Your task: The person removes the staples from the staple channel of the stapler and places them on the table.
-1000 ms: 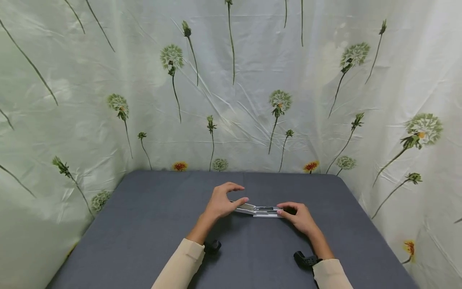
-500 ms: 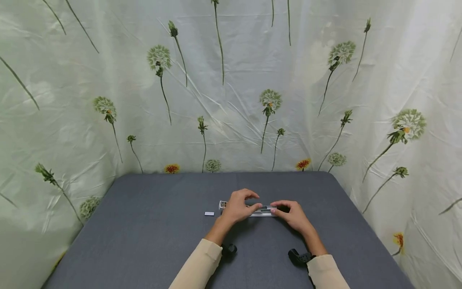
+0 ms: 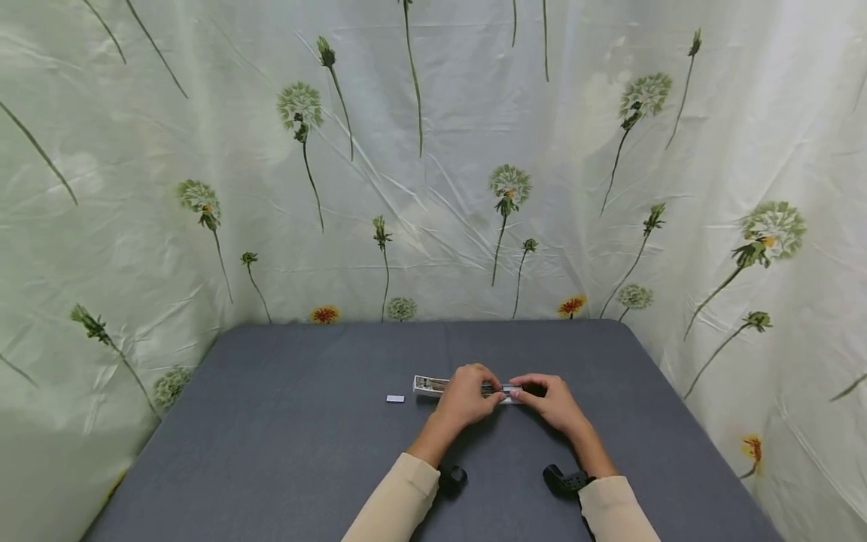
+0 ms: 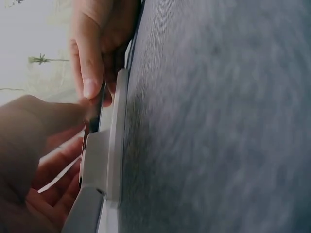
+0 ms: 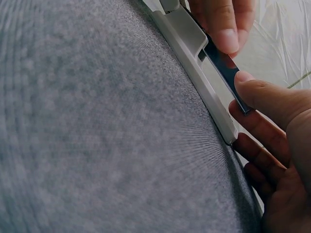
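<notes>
A white stapler (image 3: 425, 386) lies opened out on the table, its cover folded back to the left. In the right wrist view its long base (image 5: 206, 92) lies along the cloth, with the dark metal magazine (image 5: 226, 73) raised just above it. My right hand (image 3: 552, 400) pinches the magazine's free end between thumb and index finger. My left hand (image 3: 467, 395) has thumb and index finger on the magazine farther left, close to the right fingertips. Whether a staple strip lies between the left fingertips is hidden.
A small whitish strip (image 3: 396, 399), perhaps staples, lies left of the stapler. Grey cloth covers the table (image 3: 305, 436). A pale curtain (image 3: 433, 181) printed with dandelions hangs behind it and at both sides.
My left hand has moved right from the folded-back cover onto the magazine, thumb and index finger closing together. The cover and small strip have come into sight. My right hand keeps its hold.
</notes>
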The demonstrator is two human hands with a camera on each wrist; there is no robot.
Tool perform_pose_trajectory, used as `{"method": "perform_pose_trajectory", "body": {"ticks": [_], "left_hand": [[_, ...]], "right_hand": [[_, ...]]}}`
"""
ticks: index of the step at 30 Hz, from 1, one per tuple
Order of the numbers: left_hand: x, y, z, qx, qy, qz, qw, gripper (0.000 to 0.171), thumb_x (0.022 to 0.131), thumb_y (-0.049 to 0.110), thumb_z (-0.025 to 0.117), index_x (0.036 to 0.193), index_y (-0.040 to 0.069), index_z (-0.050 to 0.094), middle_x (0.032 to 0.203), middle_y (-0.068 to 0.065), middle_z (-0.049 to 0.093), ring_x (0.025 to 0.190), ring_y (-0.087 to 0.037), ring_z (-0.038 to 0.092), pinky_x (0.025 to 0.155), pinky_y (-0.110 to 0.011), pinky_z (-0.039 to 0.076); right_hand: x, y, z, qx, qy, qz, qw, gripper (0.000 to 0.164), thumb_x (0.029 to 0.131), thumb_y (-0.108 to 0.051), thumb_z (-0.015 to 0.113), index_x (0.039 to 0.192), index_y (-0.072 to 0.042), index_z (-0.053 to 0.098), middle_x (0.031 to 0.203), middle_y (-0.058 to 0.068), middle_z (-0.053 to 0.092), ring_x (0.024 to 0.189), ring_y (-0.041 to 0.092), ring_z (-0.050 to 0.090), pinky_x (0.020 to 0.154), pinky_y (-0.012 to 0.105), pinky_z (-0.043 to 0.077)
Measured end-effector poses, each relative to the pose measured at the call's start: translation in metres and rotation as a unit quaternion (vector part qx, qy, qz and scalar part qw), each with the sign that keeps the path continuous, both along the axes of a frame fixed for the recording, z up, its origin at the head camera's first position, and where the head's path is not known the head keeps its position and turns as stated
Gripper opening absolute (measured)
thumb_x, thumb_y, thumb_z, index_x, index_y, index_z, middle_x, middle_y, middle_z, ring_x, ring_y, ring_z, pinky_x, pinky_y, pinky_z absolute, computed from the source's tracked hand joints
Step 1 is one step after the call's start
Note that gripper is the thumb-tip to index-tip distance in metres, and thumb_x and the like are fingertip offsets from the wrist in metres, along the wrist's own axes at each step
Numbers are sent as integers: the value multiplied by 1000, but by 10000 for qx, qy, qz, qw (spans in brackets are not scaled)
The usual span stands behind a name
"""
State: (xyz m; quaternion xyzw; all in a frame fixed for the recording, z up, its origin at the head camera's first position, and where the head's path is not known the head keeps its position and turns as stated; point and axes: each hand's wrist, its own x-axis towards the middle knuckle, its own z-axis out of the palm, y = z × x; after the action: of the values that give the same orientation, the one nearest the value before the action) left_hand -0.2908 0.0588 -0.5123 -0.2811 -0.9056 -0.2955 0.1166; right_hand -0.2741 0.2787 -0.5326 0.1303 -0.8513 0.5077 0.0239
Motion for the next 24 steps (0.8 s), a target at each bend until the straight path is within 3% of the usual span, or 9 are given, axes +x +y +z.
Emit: {"method": "perform_pose_trajectory", "body": {"ticks": [7,10,14,18,24], "left_hand": [[6,8,-1,-363,105,325,9988,8,88,28,82,91,21,82,102,4,76,100,-19,70,85,-35,57],[8,10,0,-406,50,379,9984,9,88,29,83,92,21,82,103,4,76,100,-21,70,84,-36,58],[8,12,1,-413,-111,325,9986,13,88,31,83,95,20,83,106,3,76,102,-20,69,86,-35,57],[7,13,0,-288,-308,218,9989,13,89,29,83,97,19,82,107,3,75,102,-19,68,88,-33,56],[9,12,1,-200,-403,195,9988,12,88,24,84,97,17,81,105,2,74,102,-19,67,90,-33,55]], "right_hand": [[3,-2,5,103,-53,-79,9999,27,95,-18,75,119,-4,76,109,15,76,85,5,64,75,23,51],[10,-6,18,113,-38,-43,9999,27,96,-15,75,118,0,75,110,18,76,87,5,64,76,23,52],[20,-11,36,124,-43,44,9999,28,96,-14,74,118,2,74,111,19,75,91,10,66,79,24,52],[21,-11,36,146,-48,23,9999,27,96,-14,75,118,2,75,111,19,75,91,16,67,79,24,52],[24,-12,37,166,-73,21,9998,27,96,-15,75,118,1,75,114,17,75,95,11,67,81,22,52]]}}
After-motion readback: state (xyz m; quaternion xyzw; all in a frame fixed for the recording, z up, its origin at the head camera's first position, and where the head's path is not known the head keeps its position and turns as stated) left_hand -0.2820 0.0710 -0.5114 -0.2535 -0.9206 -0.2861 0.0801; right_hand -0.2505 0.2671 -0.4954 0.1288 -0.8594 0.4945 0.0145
